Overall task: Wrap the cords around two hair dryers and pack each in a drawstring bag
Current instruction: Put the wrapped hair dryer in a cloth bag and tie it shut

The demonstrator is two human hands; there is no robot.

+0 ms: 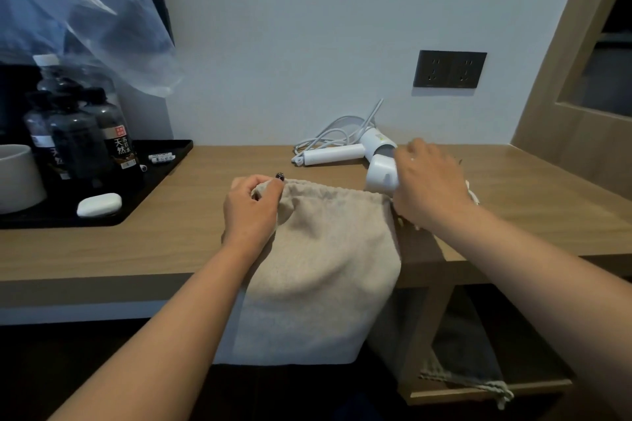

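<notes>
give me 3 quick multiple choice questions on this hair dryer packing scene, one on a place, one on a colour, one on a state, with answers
1. Where does the hair dryer lie?
A. on the wooden counter
B. on the black tray
C. inside the bag

2. What colour is the drawstring bag being held?
A. black
B. beige
C. blue

3. How is the hair dryer's cord?
A. plugged into the wall socket
B. wound tightly round the handle
C. lying in loose loops behind the dryer

Answers:
1. A, it rests on the wood near the wall.
2. B, the cloth is pale beige.
3. C, loops lie loose against the wall and the wall socket is empty.
</notes>
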